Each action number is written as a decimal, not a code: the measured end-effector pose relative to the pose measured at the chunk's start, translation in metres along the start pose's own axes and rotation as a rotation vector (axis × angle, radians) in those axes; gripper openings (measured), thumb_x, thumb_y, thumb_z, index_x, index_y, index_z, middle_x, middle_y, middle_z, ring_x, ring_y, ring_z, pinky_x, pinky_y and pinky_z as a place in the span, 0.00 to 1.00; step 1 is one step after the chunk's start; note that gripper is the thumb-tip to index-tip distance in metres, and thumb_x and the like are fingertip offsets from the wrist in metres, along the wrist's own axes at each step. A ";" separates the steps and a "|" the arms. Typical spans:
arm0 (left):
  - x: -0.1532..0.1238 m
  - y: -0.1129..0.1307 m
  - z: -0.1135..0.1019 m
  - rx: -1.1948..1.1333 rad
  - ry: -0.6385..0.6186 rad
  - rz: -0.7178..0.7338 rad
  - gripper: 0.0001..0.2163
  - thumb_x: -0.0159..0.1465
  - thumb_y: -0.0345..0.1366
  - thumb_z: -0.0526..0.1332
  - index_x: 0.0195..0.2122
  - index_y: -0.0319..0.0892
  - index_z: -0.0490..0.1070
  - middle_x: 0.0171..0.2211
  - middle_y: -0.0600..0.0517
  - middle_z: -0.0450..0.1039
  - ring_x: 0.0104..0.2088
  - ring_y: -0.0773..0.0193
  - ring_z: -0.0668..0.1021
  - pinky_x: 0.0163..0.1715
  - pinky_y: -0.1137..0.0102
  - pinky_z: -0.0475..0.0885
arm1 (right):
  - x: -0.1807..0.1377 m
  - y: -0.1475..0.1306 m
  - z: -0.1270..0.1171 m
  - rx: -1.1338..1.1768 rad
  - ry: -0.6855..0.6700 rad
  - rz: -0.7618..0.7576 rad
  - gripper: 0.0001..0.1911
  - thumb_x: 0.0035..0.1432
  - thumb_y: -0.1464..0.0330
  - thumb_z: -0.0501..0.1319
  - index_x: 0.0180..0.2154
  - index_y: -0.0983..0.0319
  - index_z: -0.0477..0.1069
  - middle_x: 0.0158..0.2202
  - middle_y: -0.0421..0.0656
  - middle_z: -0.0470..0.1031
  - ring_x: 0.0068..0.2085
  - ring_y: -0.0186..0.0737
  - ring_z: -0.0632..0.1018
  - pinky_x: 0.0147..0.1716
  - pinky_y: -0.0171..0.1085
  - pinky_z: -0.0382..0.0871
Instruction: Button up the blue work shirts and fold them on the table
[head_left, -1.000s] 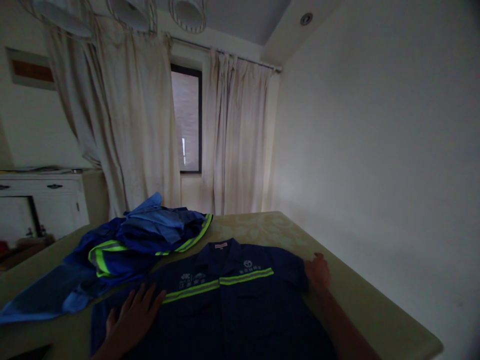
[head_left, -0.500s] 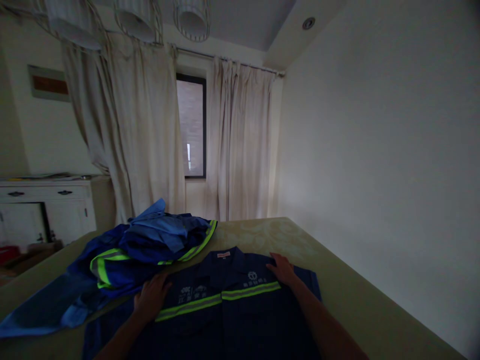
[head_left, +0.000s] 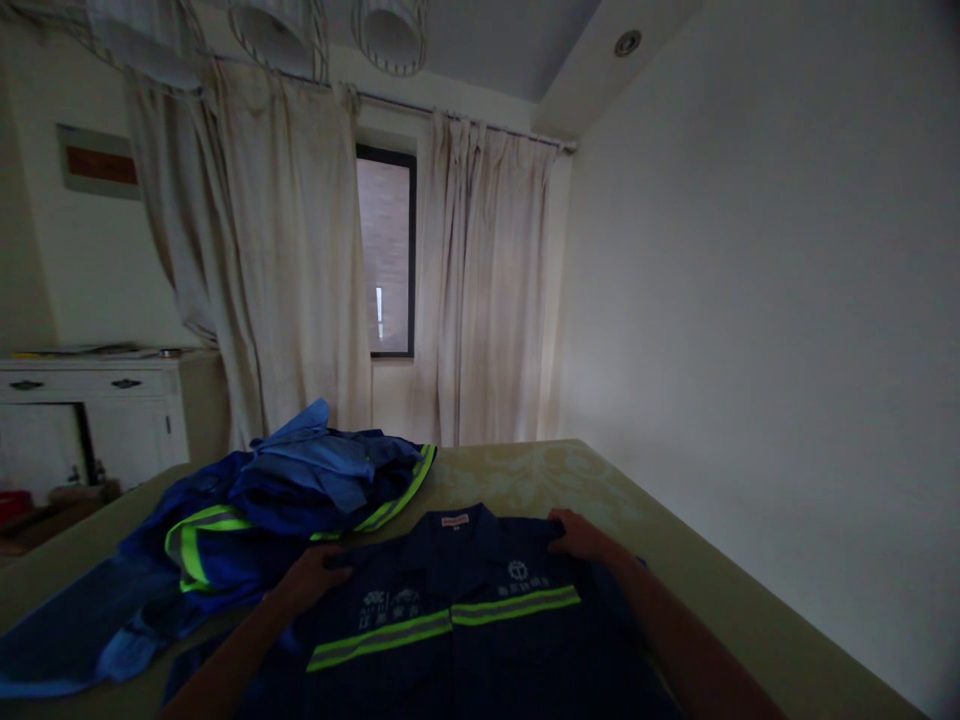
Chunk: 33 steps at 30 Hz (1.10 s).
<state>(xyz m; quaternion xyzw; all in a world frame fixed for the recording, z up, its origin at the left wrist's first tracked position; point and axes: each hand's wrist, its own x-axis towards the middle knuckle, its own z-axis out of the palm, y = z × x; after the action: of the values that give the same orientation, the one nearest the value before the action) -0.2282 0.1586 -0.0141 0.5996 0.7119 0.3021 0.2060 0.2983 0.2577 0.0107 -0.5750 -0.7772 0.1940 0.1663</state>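
Observation:
A dark navy work shirt with a yellow-green reflective stripe lies flat, front up, on the yellowish bed. My left hand is closed on the shirt's left shoulder. My right hand grips the right shoulder, beside the collar with its small label. Both forearms reach in from the bottom edge, over the shirt.
A heap of brighter blue work clothes with reflective stripes lies on the bed's left, touching the shirt. A white cabinet stands at the left wall. Cream curtains flank a dark window. A bare wall runs along the bed's right side.
Both hands moved from the shirt's outer sleeves inward and up to its shoulders, going from lying flat to gripping the cloth. The camera tilted slightly.

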 end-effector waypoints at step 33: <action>-0.035 0.043 0.026 0.280 0.304 0.260 0.16 0.69 0.40 0.51 0.47 0.49 0.78 0.52 0.49 0.80 0.56 0.51 0.77 0.58 0.54 0.64 | -0.053 -0.014 0.023 -0.350 0.452 -0.308 0.17 0.68 0.74 0.53 0.48 0.57 0.78 0.43 0.48 0.79 0.49 0.49 0.75 0.54 0.46 0.62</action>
<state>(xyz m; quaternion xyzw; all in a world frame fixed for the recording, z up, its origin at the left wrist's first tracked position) -0.1731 0.1332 -0.0068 0.6564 0.6865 0.3114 -0.0292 0.2904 0.2002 -0.0046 -0.4992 -0.8199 -0.1025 0.2608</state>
